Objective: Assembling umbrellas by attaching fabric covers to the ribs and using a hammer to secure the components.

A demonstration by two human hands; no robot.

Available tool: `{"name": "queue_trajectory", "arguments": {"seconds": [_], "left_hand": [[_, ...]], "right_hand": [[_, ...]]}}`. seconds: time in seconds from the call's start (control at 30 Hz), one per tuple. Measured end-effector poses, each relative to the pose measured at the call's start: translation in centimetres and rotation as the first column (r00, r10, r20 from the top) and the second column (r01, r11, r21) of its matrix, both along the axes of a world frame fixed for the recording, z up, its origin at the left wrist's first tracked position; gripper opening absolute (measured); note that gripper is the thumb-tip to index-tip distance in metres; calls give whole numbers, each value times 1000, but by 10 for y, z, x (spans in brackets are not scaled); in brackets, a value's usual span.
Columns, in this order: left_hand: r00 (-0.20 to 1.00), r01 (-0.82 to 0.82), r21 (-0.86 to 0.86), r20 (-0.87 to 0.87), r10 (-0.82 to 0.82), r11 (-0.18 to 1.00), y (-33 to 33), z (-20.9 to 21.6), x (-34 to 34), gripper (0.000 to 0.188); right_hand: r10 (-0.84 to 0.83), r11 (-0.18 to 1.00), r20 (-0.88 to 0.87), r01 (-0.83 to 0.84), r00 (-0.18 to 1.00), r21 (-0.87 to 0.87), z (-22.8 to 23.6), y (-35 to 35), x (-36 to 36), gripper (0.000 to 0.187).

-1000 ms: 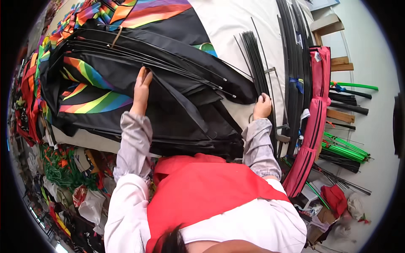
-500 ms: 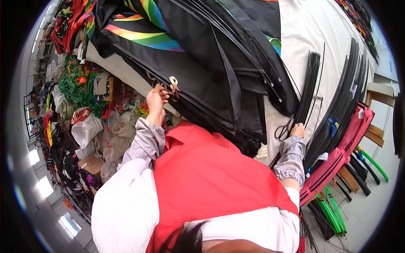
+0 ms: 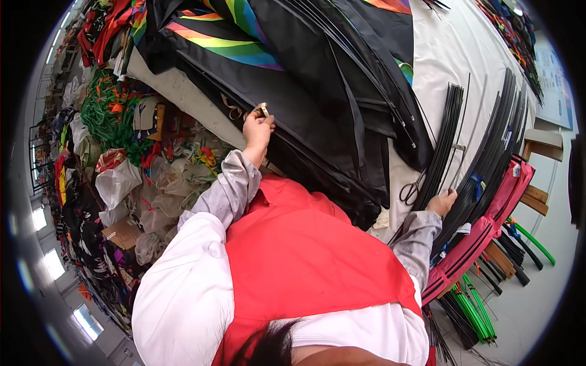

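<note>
A large black fabric piece with rainbow-striped panels [image 3: 305, 107] lies spread over the white-covered table. My left hand [image 3: 257, 129] is at its near left edge, with fingers closed on a tan ribbon [image 3: 262, 109]. A loop of similar ribbon lies just left of the fingers. On the right, my right hand [image 3: 442, 202] has its fingers pinched at the lower end of a thin, blurred rod. It is between a bundle of thin black rods [image 3: 446, 128] and a larger bundle of black rods [image 3: 491, 137]. Black-handled scissors [image 3: 410, 193] lie left of it.
Long thin rods [image 3: 366, 79] rest across the black fabric. A small metal piece [image 3: 458, 147] is by the rod bundle. A pink-red long bag [image 3: 488, 229] runs along the right table edge. Plastic bags [image 3: 116, 183] and green strips [image 3: 110, 116] are heaped at left.
My left hand has moved right and taken the ribbon between its fingers. My right hand has shifted right and slightly down, away from the scissors. The view has shifted slightly.
</note>
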State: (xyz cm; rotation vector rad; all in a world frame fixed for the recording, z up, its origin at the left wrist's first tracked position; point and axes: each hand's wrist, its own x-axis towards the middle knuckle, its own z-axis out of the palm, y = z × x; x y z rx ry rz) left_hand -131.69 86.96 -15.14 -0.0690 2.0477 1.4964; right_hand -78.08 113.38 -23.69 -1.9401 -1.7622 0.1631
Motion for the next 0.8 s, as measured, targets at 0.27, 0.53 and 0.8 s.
{"name": "queue_trajectory", "arguments": {"seconds": [0.27,0.53,0.8], "left_hand": [[951,-295,53,114,288,954,12,-12,-47,36],[879,-82,246,475,-46,966,2,19,-33,40],[927,44,145,363,-95,988,2,1,-30,29]], "right_hand": [[216,800,-687,-529,694,-283,191,-155,-116,19],[20,668,-601,-458,799,-586,184,-209,-87,12],[50,592,-508,-435,860,-678,196,-207,-97,16]]}}
